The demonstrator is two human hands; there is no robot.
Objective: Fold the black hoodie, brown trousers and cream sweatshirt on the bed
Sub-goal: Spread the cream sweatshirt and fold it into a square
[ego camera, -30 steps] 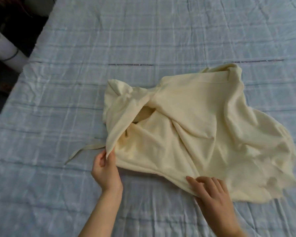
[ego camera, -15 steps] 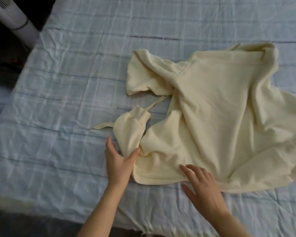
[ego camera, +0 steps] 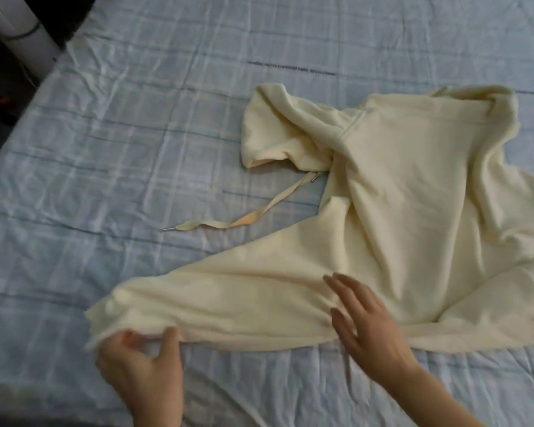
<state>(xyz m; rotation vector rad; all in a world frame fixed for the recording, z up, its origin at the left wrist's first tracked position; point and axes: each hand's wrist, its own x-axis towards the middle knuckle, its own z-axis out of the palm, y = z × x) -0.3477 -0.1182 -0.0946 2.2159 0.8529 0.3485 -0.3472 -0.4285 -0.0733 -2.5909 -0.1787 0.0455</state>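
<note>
Head view looks down on the cream sweatshirt (ego camera: 398,211), which lies crumpled on the blue checked bed (ego camera: 121,149), its body bunched toward the right and one sleeve (ego camera: 222,300) drawn out toward the near left edge. I judge the step in hand to be spreading the garment flat before any fold, so the sleeve wants pulling straight and level, low over the sheet, while the body is pinned so it does not drag along. My left hand (ego camera: 142,368) has the cuff end pinched, thumb on top and fingers (ego camera: 127,352) curled beneath the hem, closed on the cloth. My right hand (ego camera: 364,318) is spread flat with its fingers splayed wide, holding nothing; it sits over the lower edge where sleeve meets body, though I cannot tell whether the palm presses or only hovers. The hood (ego camera: 278,127) is twisted up at the far side, and the drawstring (ego camera: 238,220) trails loose across the sheet, so both need straightening next. Neither the black hoodie nor the brown trousers are in view.
</note>
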